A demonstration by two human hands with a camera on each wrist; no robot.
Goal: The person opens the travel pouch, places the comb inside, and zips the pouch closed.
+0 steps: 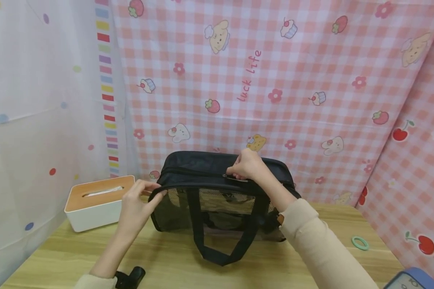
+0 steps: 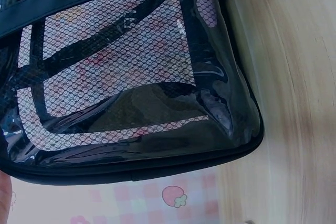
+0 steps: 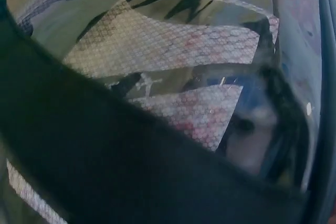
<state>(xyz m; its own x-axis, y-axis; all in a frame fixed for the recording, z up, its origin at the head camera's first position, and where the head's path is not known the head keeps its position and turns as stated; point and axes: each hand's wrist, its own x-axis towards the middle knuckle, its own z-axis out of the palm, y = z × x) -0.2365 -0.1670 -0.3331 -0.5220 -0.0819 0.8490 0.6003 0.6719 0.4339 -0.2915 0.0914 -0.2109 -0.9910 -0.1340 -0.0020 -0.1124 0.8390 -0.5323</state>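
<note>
A black handbag with clear, see-through sides (image 1: 173, 210) stands upright on the wooden table, its strap handle (image 1: 222, 257) hanging down in front. Between thumb and fingers, my left hand (image 1: 136, 204) holds the bag's top left corner edge. On top, my right hand (image 1: 250, 165) pinches the zipper pull (image 1: 236, 179) near the middle of the zipper. Mesh panels (image 2: 121, 72) show through the clear side in the left wrist view. A broad dark strap (image 3: 105, 145) covers much of the right wrist view, and neither the zipper nor the fingers show there.
A white tissue box (image 1: 94, 218) with a wood-coloured lid stands left of the bag. Toward the right lie a green ring (image 1: 359, 243) and, at the front corner, a blue-framed object (image 1: 412, 279). A checked pink curtain (image 1: 304, 120) hangs close behind the bag.
</note>
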